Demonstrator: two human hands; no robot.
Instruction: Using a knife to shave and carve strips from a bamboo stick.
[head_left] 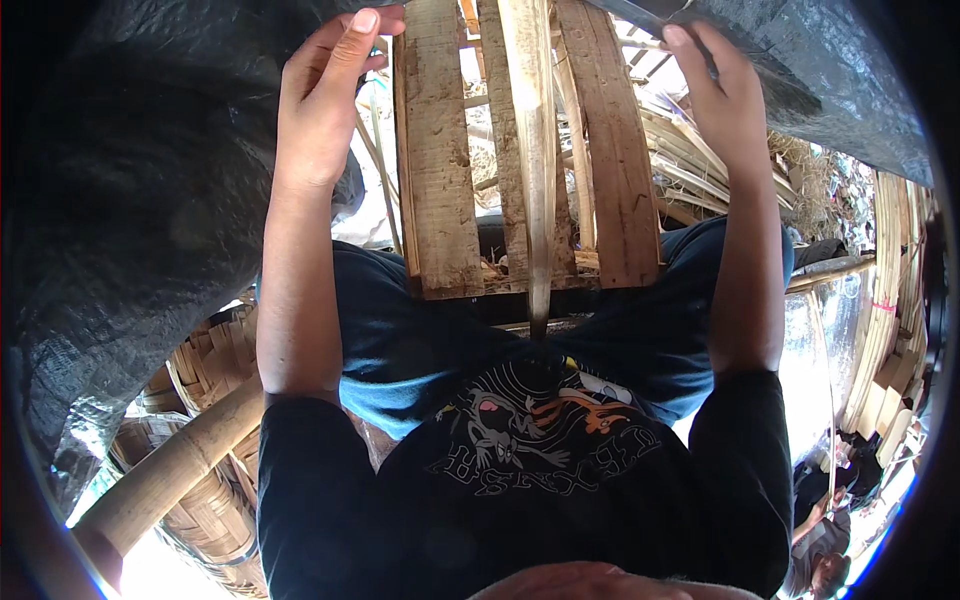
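Observation:
My left hand (325, 95) is raised at the upper left beside the wooden planks. Its thumb points up, its fingers are apart and loosely bent, and nothing shows in them. Across from it, my right hand (720, 85) is up at the far right, thumb and forefinger closing on the edge of a dark plastic sheet (820, 80). Between my knees stand rough wooden planks (435, 160) with gaps between them. A long split bamboo strip (535, 140) runs up the middle over them, its near end at my lap.
More dark plastic (130, 180) hangs at the left. A thick bamboo pole (190, 455) and woven bamboo baskets (205, 520) are at the lower left. Bamboo strips (690, 165) lie beyond the planks, and others (885, 280) stand at the right. Another person (825, 540) is at the lower right.

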